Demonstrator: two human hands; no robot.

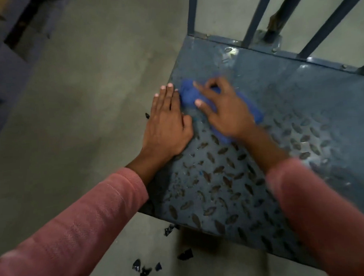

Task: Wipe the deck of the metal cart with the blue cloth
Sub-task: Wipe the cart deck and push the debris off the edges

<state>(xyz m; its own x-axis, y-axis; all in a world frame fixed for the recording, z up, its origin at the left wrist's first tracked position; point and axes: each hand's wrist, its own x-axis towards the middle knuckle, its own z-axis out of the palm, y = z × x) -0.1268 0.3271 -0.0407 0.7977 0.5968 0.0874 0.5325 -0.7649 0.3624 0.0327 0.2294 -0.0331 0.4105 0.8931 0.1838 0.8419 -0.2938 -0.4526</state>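
Tread-plate cart deck (220,178), blue cloth (187,94) on it, concrete floor (91,89), dark shards (137,265)

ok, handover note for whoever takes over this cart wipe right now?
Left hand: flat on the deck at its left edge, holding nothing.
Right hand: grips the blue cloth and presses it on the deck, mid-left; blurred.
Done: the far strip by the uprights looks wet.
Left: the near half shows dark marks and specks, so wipe there. Dark fragments lie on the floor.
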